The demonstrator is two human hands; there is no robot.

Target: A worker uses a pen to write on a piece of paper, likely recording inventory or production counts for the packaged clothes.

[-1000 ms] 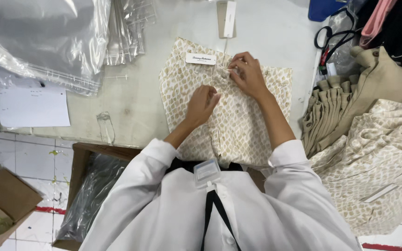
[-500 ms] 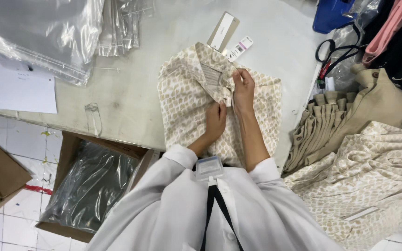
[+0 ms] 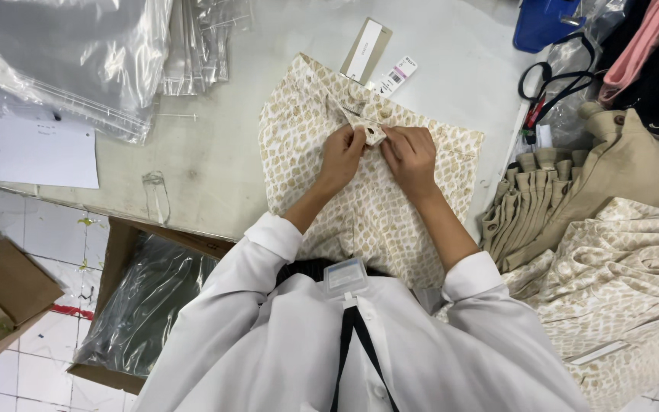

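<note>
A cream patterned garment [image 3: 368, 198] lies flat on the grey table [image 3: 215, 168], its waistband flap now pinched shut between the left hand [image 3: 342, 152] and right hand [image 3: 409, 152]. The hands, spread apart a second ago, are brought together at centre. Hang tags [image 3: 379, 61] lie at twelve o'clock, folded garments [image 3: 573, 206] at three.

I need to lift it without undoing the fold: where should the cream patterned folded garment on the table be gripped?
Probably grip the cream patterned folded garment at its two side edges, coming in from the left and right. It lies flat on the grey table, and the left hand and right hand pinch its small fabric tab at the middle.
</note>
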